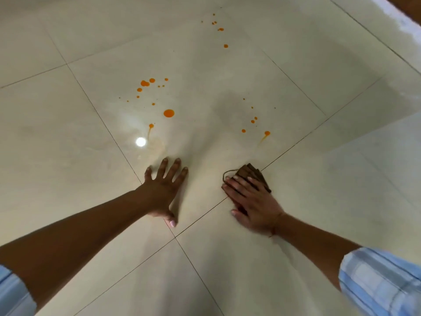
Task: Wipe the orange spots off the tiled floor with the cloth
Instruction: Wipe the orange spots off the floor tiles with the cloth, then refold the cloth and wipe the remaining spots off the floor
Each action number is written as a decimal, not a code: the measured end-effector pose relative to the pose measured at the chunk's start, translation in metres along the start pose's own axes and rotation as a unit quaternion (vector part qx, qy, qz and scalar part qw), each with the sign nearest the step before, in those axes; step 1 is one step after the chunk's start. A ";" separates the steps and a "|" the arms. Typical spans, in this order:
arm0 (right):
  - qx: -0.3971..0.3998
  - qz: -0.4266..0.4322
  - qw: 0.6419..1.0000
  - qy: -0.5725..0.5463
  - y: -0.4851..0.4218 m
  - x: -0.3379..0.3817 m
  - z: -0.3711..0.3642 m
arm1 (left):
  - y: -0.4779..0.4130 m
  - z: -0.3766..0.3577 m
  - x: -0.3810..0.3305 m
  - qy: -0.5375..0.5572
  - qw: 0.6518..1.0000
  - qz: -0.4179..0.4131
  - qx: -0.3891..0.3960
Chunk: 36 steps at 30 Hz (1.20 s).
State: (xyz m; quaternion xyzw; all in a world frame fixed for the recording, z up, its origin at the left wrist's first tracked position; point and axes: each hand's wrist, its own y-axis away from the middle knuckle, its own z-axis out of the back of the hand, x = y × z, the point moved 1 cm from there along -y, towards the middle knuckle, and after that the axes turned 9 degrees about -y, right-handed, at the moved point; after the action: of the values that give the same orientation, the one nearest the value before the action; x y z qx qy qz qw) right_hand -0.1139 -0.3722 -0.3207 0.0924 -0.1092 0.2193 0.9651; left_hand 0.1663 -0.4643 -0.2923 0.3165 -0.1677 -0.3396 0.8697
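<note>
Orange spots lie scattered over the glossy cream tiled floor (205, 76). The biggest spot (168, 113) sits left of centre below a cluster of spots (145, 83). A second group of spots (252, 121) lies to the right, with a smeared drop (266, 133) beside it. More small spots (220, 29) dot the far tile. My right hand (250, 201) presses flat on a folded brown cloth (250, 173) on the floor, below the right group. My left hand (164, 188) rests flat on the tile with fingers spread, holding nothing.
Thin dark grout lines cross the floor, meeting at a joint (175, 237) between my arms. A bright lamp reflection (140, 141) shines near the left spots. A wall edge (396, 17) runs along the top right corner.
</note>
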 end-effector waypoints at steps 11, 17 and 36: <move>-0.039 -0.061 0.991 -0.115 0.015 0.055 -0.018 | 0.013 0.009 -0.017 -0.031 0.998 0.046 -0.032; -0.018 -0.262 0.885 -0.384 0.024 0.076 0.044 | 0.092 0.014 -0.080 0.229 0.965 0.121 0.041; -0.053 -0.340 0.701 -0.625 0.062 0.022 0.526 | 0.248 0.441 -0.110 0.865 0.470 0.173 -0.038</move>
State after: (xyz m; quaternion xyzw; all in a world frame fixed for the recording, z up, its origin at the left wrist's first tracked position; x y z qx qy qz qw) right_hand -0.2118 -0.4273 0.1973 0.1881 -0.6601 -0.2376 0.6873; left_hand -0.0157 -0.4391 0.1921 0.3801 0.6318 0.2583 0.6243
